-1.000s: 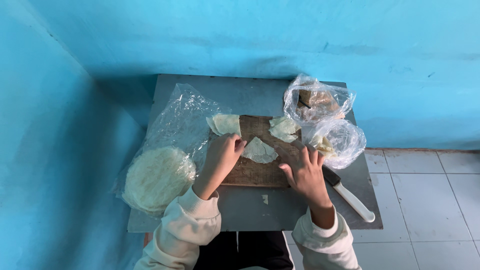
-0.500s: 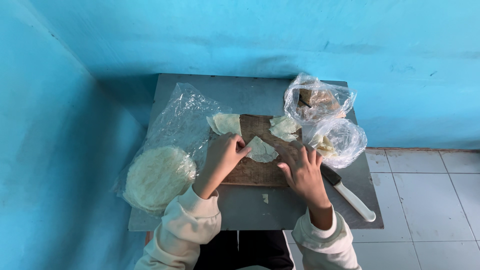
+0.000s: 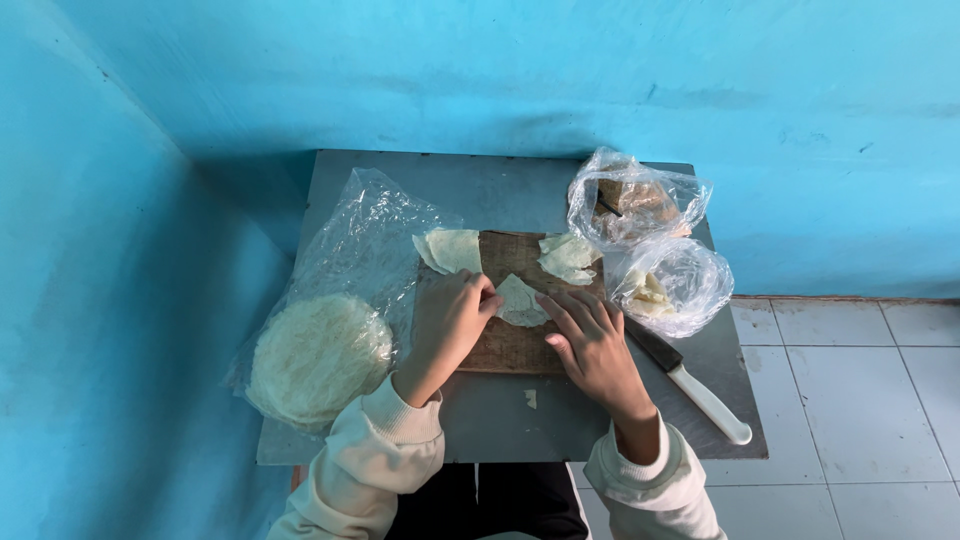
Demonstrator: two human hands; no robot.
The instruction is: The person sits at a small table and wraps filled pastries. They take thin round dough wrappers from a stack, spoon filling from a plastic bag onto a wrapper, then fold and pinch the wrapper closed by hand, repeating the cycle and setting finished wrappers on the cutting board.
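Head: both hands [image 3: 520, 335] on pale wrapper [image 3: 520, 300], board [image 3: 510, 345].

Wrapper [image 3: 520, 300] on board [image 3: 510, 345]; knife [image 3: 690, 382] right.

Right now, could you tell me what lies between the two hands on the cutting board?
In the head view, a pale folded wrapper lies between left hand and right hand.

Cream ribbed-cuff sweatshirt sleeves [image 3: 400, 440] on both arms, dark trousers [image 3: 500, 500], bare hands.
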